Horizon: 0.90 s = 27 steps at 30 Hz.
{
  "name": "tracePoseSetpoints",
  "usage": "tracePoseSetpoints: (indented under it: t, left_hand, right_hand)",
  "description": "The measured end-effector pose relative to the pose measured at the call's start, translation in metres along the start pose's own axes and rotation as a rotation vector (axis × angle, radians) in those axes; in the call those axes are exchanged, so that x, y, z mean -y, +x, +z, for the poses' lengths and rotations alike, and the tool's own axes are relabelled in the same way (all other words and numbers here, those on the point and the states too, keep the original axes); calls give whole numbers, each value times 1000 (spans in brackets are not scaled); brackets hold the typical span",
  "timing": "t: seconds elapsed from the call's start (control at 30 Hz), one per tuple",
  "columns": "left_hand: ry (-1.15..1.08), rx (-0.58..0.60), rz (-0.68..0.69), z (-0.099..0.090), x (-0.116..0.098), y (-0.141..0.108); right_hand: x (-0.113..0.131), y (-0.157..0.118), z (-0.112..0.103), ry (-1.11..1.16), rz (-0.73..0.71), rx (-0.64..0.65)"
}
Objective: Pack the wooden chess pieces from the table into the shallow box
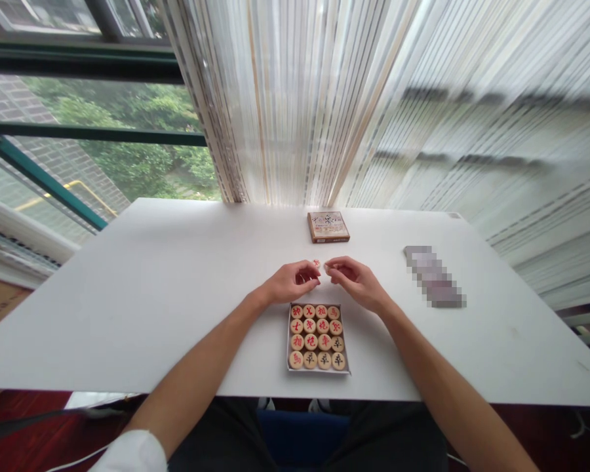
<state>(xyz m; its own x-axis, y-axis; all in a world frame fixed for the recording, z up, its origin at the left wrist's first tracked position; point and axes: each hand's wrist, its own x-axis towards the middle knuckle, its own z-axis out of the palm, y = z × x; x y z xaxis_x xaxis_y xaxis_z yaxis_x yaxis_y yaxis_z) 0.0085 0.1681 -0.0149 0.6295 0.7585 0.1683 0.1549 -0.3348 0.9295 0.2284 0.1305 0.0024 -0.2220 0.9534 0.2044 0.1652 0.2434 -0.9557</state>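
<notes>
My left hand (pixel 291 282) is loosely curled above the table, with a gap between thumb and fingers and nothing clearly visible in it. Just beyond its fingertips is a Chinese chess piece (pixel 316 263) with a red character. Facing it, my right hand (pixel 358 282) pinches a small pale Chinese chess piece (pixel 327 267), mostly covered by the fingers. Closer to me sits a shallow square box (pixel 318 372) filled with rows of round wooden pieces. Most carry red characters; several at the lower right carry black ones.
A closed flat box (pixel 329 227) with printed writing lies toward the back of the white table (pixel 152 282). On the right is a blurred-out flat object (pixel 435 278). Behind the table hangs a string curtain (pixel 295 98), beside a window on the left.
</notes>
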Motion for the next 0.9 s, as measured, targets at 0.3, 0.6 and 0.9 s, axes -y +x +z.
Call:
tracePoseSetpoints:
  t: [0.3, 0.6, 0.9]
  left_hand:
    - [37, 1, 44, -1, -2, 0]
    - [50, -21, 57, -1, 5, -1]
    - [50, -35, 83, 0, 3, -1]
  right_hand:
    - [58, -36, 2, 141, 106, 221]
    - [66, -100, 51, -125, 237, 234]
    - [61, -109, 68, -375, 144, 185]
